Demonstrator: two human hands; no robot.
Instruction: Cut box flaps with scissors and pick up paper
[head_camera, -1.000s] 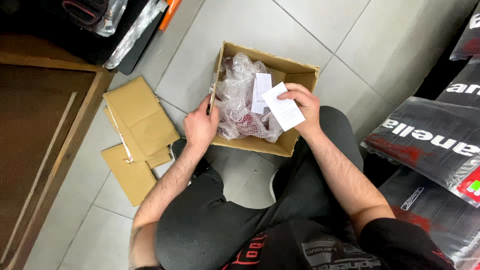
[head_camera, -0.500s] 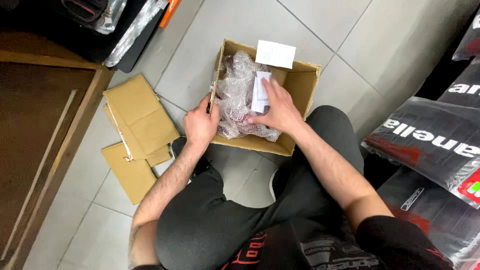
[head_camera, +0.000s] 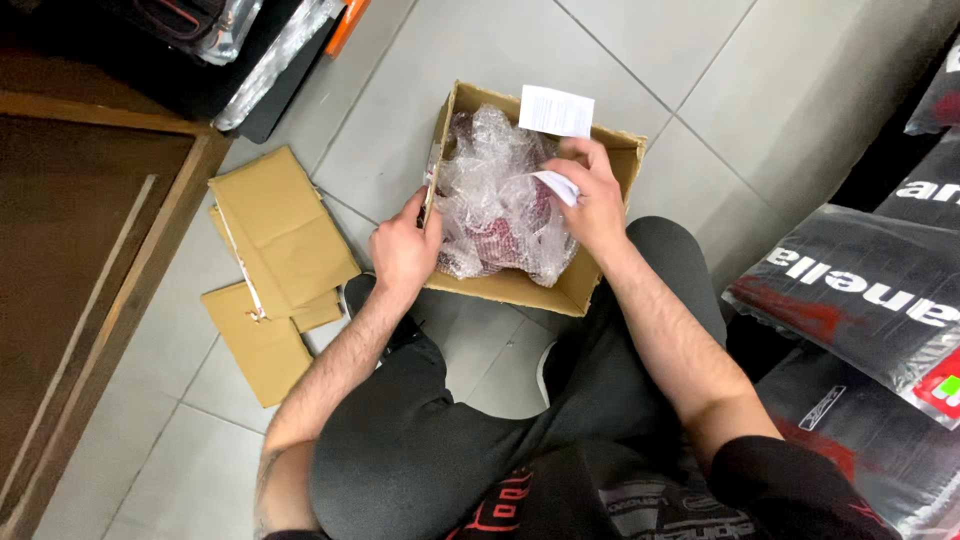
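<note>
An open cardboard box stands on the tiled floor between my knees. Inside lies a dark red item wrapped in clear bubble wrap. My left hand grips the box's left wall. My right hand reaches into the box and pinches a white paper slip lying on the wrap. A second white paper rests on the far rim of the box.
Flat cardboard pieces lie on the floor to the left, next to a wooden cabinet. Black plastic-wrapped packages are stacked on the right. More wrapped goods lie at the top left.
My right hand put a white paper on the far rim of the box, then came back into the box and took hold of the other slip. The left hand stayed.
</note>
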